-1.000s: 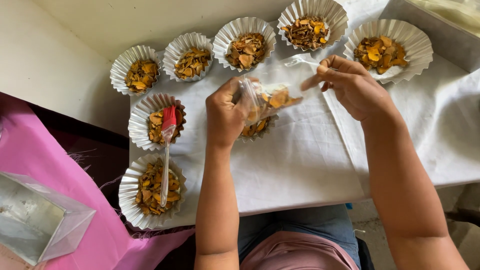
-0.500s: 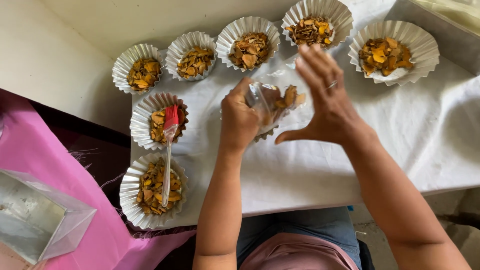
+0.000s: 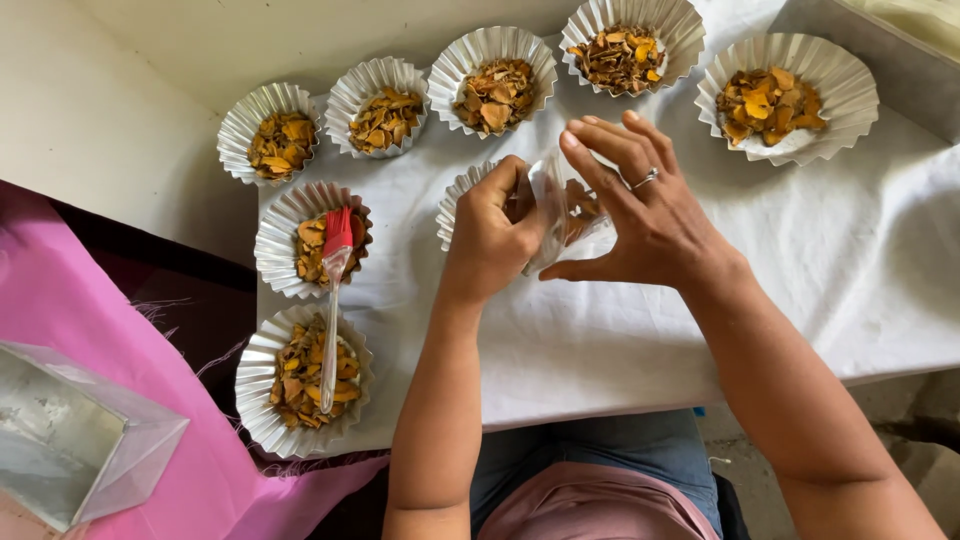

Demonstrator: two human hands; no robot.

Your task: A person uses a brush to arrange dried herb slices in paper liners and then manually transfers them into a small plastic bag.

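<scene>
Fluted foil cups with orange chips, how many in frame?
8. Five in an arc along the top; two at left under the red brush; one mostly hidden behind the hands.

— Sleeves? 
— None in view; both forearms bare from the elbow down to the wrist.

— Anything worn on the left hand (image 3: pixel 490 240)? 
— Nothing to be seen there: no ring, no band, no watch on the wrist.

— And on the right hand (image 3: pixel 655 225)? 
— One thin silvery ring (image 3: pixel 645 180) on a finger, with a small raised setting. Wrist plain.

— Clothing lower down? 
— Dusty pink top (image 3: pixel 590 505) at the bottom edge, blue denim trousers (image 3: pixel 590 450) just above it.

— Nails? 
— Short, unpainted.
</scene>
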